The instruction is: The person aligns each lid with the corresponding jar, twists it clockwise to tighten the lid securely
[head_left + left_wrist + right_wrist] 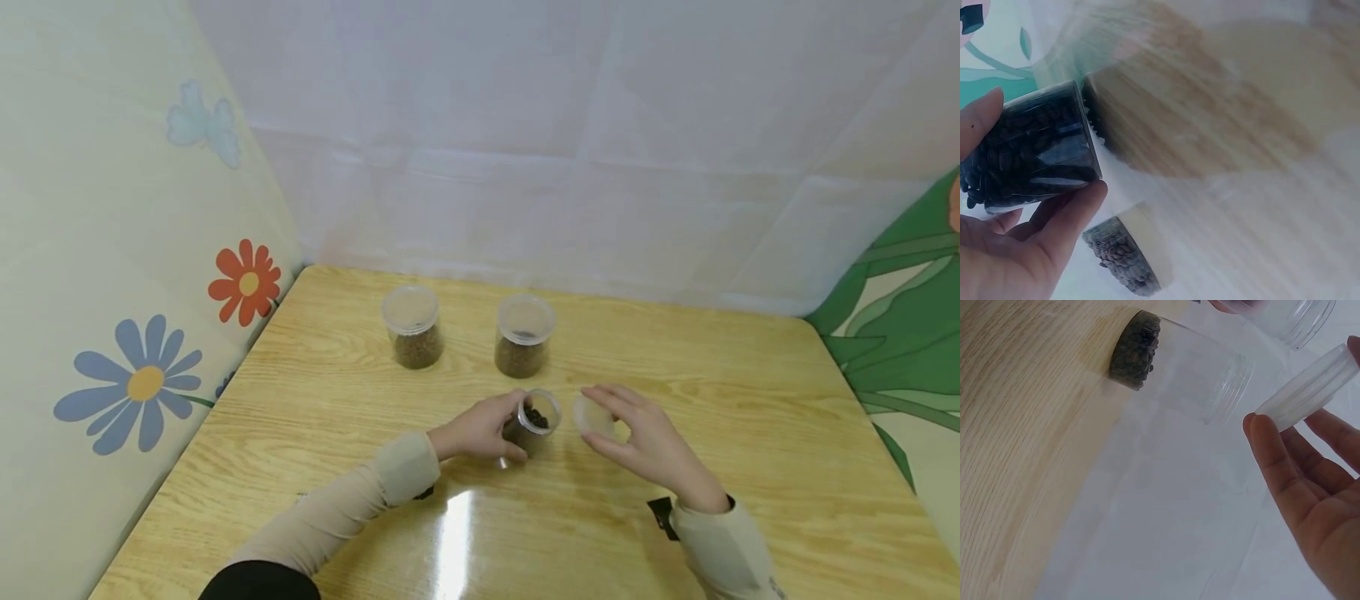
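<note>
My left hand point(478, 430) grips a clear plastic jar point(1041, 147) of dark seeds, its thumb and fingers on opposite sides of the wall. In the head view the jar is tilted a little to the right, with its round mouth uncovered and the seeds point(536, 417) showing inside. Just right of that mouth, my right hand point(639, 440) holds a translucent screw lid point(1310, 390) by its edge between thumb and fingers. A small gap separates the lid from the jar.
Two more clear jars stand further back on the wooden table point(337, 392): a left jar point(416, 346) with brownish contents and a right jar point(520, 354) with darker contents, each partly filled. A white sheet point(570, 167) hangs behind the table, and a flower-printed cloth point(90, 275) borders its left side.
</note>
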Tool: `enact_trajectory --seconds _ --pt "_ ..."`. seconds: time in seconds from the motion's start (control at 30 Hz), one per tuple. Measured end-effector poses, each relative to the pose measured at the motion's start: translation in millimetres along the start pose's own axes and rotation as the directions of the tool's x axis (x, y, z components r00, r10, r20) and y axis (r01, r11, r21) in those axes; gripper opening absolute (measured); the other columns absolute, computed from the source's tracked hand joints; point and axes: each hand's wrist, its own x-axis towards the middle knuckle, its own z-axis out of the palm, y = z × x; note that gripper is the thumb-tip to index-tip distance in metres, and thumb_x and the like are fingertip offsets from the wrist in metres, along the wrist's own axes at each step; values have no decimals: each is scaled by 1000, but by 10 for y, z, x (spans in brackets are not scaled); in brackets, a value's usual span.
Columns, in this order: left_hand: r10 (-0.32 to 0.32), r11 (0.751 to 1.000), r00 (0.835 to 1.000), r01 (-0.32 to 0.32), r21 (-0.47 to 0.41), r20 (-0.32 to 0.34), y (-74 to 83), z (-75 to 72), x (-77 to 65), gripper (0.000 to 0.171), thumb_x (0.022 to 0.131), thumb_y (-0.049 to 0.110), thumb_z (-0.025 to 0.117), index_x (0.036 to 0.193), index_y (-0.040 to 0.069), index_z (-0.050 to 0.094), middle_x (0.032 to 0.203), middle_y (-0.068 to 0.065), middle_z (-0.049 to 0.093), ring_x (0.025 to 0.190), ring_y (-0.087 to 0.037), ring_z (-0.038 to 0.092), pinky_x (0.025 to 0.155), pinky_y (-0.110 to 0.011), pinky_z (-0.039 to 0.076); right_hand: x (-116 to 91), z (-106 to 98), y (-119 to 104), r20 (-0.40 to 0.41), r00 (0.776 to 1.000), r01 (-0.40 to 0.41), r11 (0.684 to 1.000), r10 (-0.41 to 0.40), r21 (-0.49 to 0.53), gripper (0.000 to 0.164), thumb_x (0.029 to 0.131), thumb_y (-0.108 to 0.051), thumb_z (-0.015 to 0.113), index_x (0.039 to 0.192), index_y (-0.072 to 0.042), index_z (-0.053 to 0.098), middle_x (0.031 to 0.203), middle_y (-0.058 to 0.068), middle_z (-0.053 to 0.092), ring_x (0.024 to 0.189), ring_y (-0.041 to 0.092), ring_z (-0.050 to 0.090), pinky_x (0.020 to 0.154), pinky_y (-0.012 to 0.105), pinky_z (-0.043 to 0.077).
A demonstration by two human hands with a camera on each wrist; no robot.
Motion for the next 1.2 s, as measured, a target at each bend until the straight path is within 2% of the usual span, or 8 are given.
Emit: enact_trajectory --seconds 0.23,0.47,0.83,1.2 --pt "10 999 1000 -10 39 17 47 -43 4 60 70 25 79 118 13 44 104 1 57 90 -9 52 77 -23 44 -1 -2 13 -9 1000 11 1000 -11 1 52 72 -15 75 118 1 57 109 17 59 79 17 58 63 29 49" --pt "-10 995 999 7 100 30 44 -78 23 49 68 25 80 103 17 46 83 6 49 74 -9 47 60 -22 41 10 6 5 -11 1000 14 1000 -13 8 51 72 -15 75 118 1 57 109 17 59 79 17 58 63 28 49" --pt "-38 986 998 29 167 52 80 -131 47 52 68 27 80 108 18 48 89 7 52 82 -8 49 68 -24 43 29 33 2 -30 999 44 999 -44 17 51 71 -14 75 117 1 58 107 15 60 77 15 57 62 27 49" --pt "-70 972 995 52 230 71 171 -176 67 56 66 26 81 111 18 49 96 5 56 86 -9 52 70 -25 44 45 42 -4 -36 998 51 998 -50 34 50 71 -11 75 117 2 58 107 16 60 78 14 57 62 26 49"
